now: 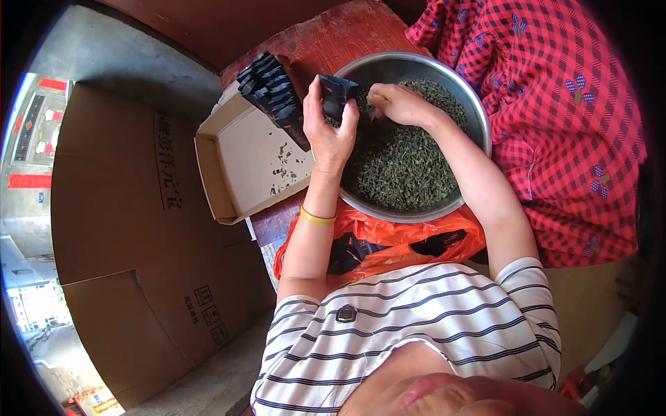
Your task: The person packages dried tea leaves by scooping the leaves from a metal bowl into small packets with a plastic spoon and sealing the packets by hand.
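Note:
My left hand (329,133) holds up a small black pouch (336,94), thumb and fingers on its sides, by the left rim of a big metal basin (480,118). Dark green dried leaves, like tea leaves (409,170), lie in the basin. Over the leaves, just right of the pouch, is my right hand (399,105) with its fingers curled together. Whatever those fingertips hold, if anything, cannot be made out. To the left of my left hand, a row of similar black pouches (269,90) lies packed side by side at a shallow cardboard tray.
The shallow tray (243,163) has scattered leaf bits on its bottom. An orange plastic bag (388,232) with black packets sits between the basin and my body. Left stands a large brown carton (118,208); red checked cloth (555,125) hangs at right. Beneath is a red wooden table (333,35).

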Motion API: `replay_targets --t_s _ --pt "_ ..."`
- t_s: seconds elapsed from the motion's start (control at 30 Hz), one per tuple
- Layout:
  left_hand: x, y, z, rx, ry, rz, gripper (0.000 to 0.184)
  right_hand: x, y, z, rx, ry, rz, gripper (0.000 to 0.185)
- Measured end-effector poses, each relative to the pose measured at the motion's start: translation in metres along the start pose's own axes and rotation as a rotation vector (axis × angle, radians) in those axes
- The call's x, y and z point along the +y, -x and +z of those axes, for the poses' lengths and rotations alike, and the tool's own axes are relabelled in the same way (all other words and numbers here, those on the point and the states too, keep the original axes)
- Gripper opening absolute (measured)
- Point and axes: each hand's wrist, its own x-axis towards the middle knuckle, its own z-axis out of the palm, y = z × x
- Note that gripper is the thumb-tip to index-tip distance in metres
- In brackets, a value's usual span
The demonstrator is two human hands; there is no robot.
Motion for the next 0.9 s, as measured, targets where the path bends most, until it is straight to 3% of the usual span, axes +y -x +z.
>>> replay_targets --t_s 0.2,0.4,0.53,0.67,0.9 --pt "0.007 0.000 0.000 -0.065 -0.075 -0.030 0.071 0.014 -0.012 -0.005 0.086 -0.190 0.057 0.033" --pt "0.012 -0.002 -0.001 -0.181 -0.203 0.062 0.072 0.017 -0.009 -0.030 0.602 -0.329 -0.080 0.033" --pt "0.016 -0.003 -0.001 -0.230 -0.248 0.075 0.071 0.006 0.002 -0.041 0.779 -0.532 -0.265 0.030" --pt "0.018 -0.003 -0.001 -0.259 -0.289 0.095 0.071 -0.003 0.011 -0.042 0.788 -0.523 -0.361 0.031" --pt "0.018 -0.003 0.001 -0.262 -0.262 0.075 0.071 -0.014 0.018 -0.041 0.800 -0.171 -0.369 0.031"
